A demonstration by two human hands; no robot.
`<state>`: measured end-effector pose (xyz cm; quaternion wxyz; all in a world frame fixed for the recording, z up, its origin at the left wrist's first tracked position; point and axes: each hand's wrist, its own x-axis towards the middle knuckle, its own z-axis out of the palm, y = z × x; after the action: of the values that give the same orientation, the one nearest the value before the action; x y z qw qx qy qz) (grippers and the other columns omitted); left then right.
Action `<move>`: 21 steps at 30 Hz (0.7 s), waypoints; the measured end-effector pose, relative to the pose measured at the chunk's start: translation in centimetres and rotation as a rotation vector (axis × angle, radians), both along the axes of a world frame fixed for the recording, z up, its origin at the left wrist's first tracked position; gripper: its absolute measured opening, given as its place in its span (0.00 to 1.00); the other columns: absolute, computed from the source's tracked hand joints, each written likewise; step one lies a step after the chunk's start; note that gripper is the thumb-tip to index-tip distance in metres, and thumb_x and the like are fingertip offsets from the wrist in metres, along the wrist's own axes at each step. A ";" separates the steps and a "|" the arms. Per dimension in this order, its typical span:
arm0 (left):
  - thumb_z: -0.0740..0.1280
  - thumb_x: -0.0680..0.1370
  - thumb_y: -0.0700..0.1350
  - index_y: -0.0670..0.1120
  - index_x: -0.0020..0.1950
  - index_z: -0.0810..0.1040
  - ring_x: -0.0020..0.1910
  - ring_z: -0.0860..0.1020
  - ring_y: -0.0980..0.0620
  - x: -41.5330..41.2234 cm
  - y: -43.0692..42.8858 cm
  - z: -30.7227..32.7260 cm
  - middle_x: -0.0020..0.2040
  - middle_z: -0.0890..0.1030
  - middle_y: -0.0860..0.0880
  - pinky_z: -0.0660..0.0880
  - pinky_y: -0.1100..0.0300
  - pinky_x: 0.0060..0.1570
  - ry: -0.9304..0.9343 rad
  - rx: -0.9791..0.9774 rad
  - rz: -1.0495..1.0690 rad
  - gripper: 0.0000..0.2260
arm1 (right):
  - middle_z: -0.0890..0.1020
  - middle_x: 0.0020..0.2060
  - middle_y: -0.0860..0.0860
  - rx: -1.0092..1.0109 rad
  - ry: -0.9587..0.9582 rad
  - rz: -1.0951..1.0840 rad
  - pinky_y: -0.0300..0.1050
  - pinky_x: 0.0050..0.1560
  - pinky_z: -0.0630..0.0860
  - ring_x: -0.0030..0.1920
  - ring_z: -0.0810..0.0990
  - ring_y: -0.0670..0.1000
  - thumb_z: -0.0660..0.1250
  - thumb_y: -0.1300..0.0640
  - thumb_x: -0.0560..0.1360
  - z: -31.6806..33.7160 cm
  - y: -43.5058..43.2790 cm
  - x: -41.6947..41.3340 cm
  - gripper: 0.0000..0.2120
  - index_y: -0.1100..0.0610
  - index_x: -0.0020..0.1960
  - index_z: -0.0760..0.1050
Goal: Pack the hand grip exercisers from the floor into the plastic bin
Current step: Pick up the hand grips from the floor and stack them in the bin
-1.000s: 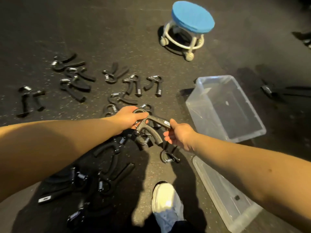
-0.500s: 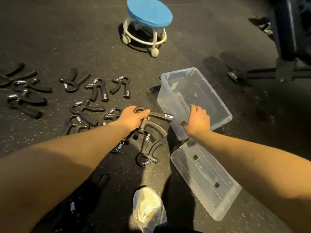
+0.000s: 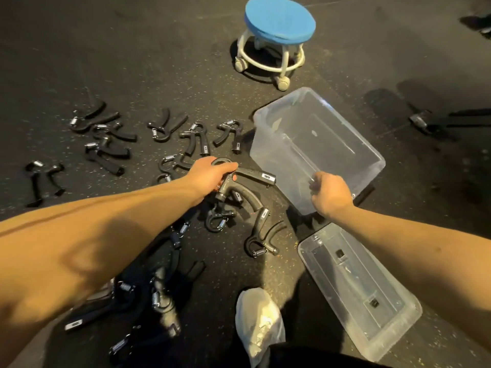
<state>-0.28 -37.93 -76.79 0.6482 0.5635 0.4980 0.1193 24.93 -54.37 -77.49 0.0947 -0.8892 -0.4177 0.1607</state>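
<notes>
Fingers of your left hand (image 3: 212, 172) are closed around one hand grip exerciser (image 3: 240, 183), held just beside the near corner of the plastic bin (image 3: 353, 148). Your right hand (image 3: 329, 193) grips the bin's near rim, fingers curled over it. More exercisers (image 3: 170, 126) lie scattered on the floor (image 3: 132, 62) left of the bin. The clear lid (image 3: 361, 290) lies flat on the side of the bin nearest you, and a blue stool (image 3: 279, 21) stands beyond the bin.
</notes>
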 end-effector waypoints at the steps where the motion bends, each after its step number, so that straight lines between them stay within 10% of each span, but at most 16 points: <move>1: 0.72 0.76 0.51 0.40 0.55 0.81 0.35 0.82 0.51 -0.5 -0.1 0.3 0.42 0.87 0.45 0.76 0.60 0.35 -0.001 0.003 0.017 0.15 | 0.84 0.47 0.53 -0.025 -0.022 0.064 0.52 0.52 0.81 0.50 0.83 0.58 0.69 0.63 0.73 0.2 -0.1 -0.4 0.11 0.57 0.54 0.79; 11: 0.71 0.77 0.47 0.42 0.51 0.83 0.39 0.83 0.50 -6.2 -3.0 3.4 0.40 0.87 0.48 0.79 0.61 0.39 0.050 0.049 0.068 0.09 | 0.75 0.37 0.49 -0.113 -0.159 0.479 0.44 0.40 0.67 0.43 0.80 0.58 0.68 0.62 0.73 2.5 -2.2 -3.1 0.10 0.51 0.45 0.69; 21: 0.64 0.77 0.63 0.39 0.45 0.82 0.41 0.77 0.44 -10.3 -5.0 5.2 0.42 0.81 0.43 0.70 0.54 0.47 0.413 0.163 0.252 0.26 | 0.83 0.40 0.50 -0.125 -0.199 0.701 0.50 0.42 0.80 0.41 0.82 0.55 0.68 0.62 0.73 6.3 -5.4 -5.5 0.09 0.52 0.51 0.76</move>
<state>-10.62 -42.93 -71.54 0.4651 0.5600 0.6748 0.1213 19.39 -59.77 -71.15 -0.0618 -0.7075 -0.6935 0.1212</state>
